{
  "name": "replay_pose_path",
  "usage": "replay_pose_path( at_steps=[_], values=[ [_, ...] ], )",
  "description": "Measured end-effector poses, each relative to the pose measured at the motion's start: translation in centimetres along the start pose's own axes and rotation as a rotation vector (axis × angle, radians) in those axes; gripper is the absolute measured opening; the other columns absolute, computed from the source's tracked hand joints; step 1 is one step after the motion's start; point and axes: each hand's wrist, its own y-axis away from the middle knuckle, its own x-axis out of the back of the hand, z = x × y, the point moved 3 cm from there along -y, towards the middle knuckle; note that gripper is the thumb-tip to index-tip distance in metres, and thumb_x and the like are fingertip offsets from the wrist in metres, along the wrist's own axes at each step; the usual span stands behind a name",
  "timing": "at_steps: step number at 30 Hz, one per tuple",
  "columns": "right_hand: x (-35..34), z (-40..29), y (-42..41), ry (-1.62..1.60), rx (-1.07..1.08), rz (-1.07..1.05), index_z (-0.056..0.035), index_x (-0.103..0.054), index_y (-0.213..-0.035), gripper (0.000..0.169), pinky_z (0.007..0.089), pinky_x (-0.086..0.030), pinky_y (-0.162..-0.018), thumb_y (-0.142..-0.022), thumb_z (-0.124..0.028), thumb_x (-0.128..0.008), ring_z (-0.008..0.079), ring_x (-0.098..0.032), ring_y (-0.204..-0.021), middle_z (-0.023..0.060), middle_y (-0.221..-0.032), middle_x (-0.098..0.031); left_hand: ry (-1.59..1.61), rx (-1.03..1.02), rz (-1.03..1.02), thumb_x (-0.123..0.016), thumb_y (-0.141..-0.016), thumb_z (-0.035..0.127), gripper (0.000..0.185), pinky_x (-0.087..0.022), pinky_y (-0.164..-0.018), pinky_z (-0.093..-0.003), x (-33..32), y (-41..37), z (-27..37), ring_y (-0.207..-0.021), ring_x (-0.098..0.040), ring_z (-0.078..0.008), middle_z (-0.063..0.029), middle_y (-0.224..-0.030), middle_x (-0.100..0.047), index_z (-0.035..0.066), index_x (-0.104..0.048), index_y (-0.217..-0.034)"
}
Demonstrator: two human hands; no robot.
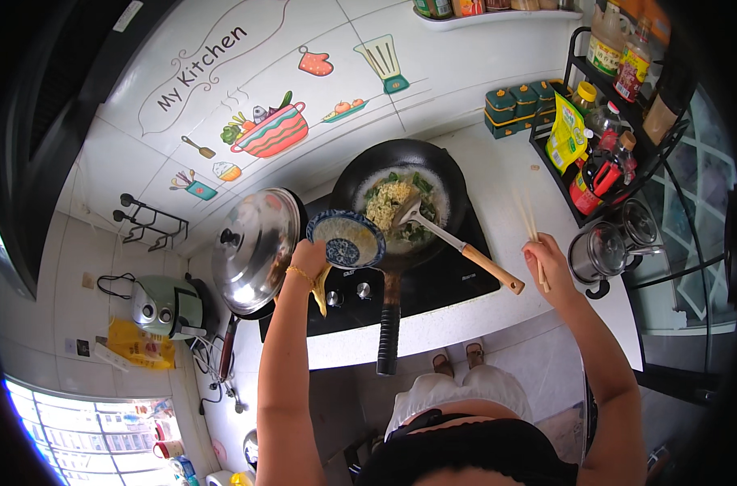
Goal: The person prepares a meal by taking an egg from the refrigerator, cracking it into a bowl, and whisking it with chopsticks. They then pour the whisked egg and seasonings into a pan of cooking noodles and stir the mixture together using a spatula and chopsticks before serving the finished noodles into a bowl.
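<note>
My left hand (309, 260) grips a blue-and-white patterned bowl (344, 238) by its near left rim. The bowl is tilted, its inside looks wet, and it overlaps the left edge of a black wok (399, 152). Instant noodles (387, 206) and leafy greens (429, 188) lie in whitish, foamy liquid in the wok. A metal spatula (414, 214) rests with its blade on the noodles, its wooden handle pointing to the lower right. Over the counter on the right, my right hand (547, 261) holds a pair of wooden chopsticks (531, 222), tips upward and slightly blurred.
The wok stands on a black cooktop (426, 291), its handle (388, 340) jutting past the counter edge. To the left is another pan under a domed metal lid (253, 249). A black rack (578, 67) of bottles and lidded metal pots (599, 249) stand at right. An air fryer (168, 304) sits far left.
</note>
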Motion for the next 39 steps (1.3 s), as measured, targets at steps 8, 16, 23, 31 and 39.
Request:
replay_pose_path(
  at_steps=[8,16,23,31,39],
  values=[
    [-5.3,11.9,5.2,0.791,0.109,-0.393,-0.0038,-0.057,-0.082,0.013,0.0363,-0.046,-0.067,-0.073,-0.013,-0.057,0.0266,-0.052,-0.083,0.0123,-0.086,-0.049,1.494,1.017,-0.245,-0.042,-0.08,0.019,0.013,-0.025,-0.033,-0.0267,1.6,1.9,1.3,-0.034,-0.033,-0.012,-0.0114,-0.058,-0.054,0.007,-0.043,-0.078],
    [-5.2,8.1,2.6,0.314,-0.193,-0.289,-0.0089,-0.045,-0.119,0.047,0.0377,-0.048,-0.078,-0.074,-0.002,-0.057,0.0322,-0.049,-0.102,0.0149,-0.118,-0.042,1.769,1.039,-0.216,-0.041,-0.079,0.018,0.016,-0.027,-0.037,-0.0255,1.9,5.0,1.3,-0.038,-0.033,-0.0097,-0.0105,-0.062,-0.055,0.003,-0.047,-0.075],
    [-7.0,-3.6,-0.5,-0.348,-0.029,-0.599,-0.016,-0.059,-0.109,0.033,0.0297,-0.047,-0.082,-0.078,-0.003,-0.058,0.0234,-0.049,-0.105,0.0085,-0.133,-0.033,1.847,0.96,-0.217,-0.038,-0.081,0.016,0.014,-0.025,-0.036,-0.0252,1.3,6.8,1.1,-0.037,-0.031,-0.0104,-0.0134,-0.064,-0.055,0.004,-0.043,-0.08],
    [-6.4,-9.1,-2.9,-0.112,0.522,-0.178,-0.0061,-0.058,-0.102,0.034,0.0323,-0.051,-0.075,-0.07,0.004,-0.065,0.0275,-0.06,-0.087,0.0152,-0.111,-0.053,1.817,0.913,-0.104,-0.042,-0.079,0.013,0.014,-0.029,-0.036,-0.0285,0.9,7.2,1.8,-0.036,-0.037,-0.013,-0.0173,-0.061,-0.056,0.001,-0.045,-0.072],
    [-1.8,-5.8,-6.2,-0.61,-0.213,0.322,0.0024,-0.054,-0.098,0.016,0.0272,-0.053,-0.067,-0.086,-0.008,-0.055,0.0212,-0.065,-0.074,0.0133,-0.09,-0.061,1.822,0.848,-0.019,-0.043,-0.08,0.014,0.012,-0.031,-0.033,-0.0275,1.7,7.9,2.3,-0.035,-0.039,-0.0134,-0.0159,-0.059,-0.057,0.002,-0.045,-0.079]
  ],
)
